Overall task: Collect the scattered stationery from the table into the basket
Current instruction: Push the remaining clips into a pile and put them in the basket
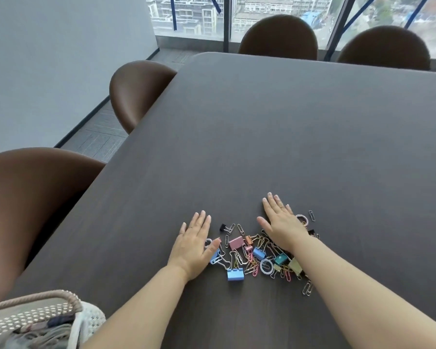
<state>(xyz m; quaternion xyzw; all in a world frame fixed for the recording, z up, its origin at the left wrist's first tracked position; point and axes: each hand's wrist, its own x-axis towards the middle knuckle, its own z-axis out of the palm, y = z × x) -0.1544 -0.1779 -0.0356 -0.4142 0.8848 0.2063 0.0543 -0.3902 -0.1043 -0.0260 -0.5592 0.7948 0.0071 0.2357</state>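
A heap of coloured binder clips and paper clips (256,255) lies on the dark table (300,137), with a blue binder clip (235,274) at its near edge and a pink one (236,242) near the middle. My left hand (195,244) lies flat with straight fingers at the heap's left side, thumb over a few clips. My right hand (281,220) lies flat with spread fingers on the heap's right side, covering some clips. A woven basket (76,302) with a rope handle sits at the bottom left corner of the view.
Brown chairs stand along the table's left edge (136,94) (33,197) and behind its far edge (278,37) (384,47). A single paper clip (311,215) lies apart, right of my right hand. Windows run behind the far chairs.
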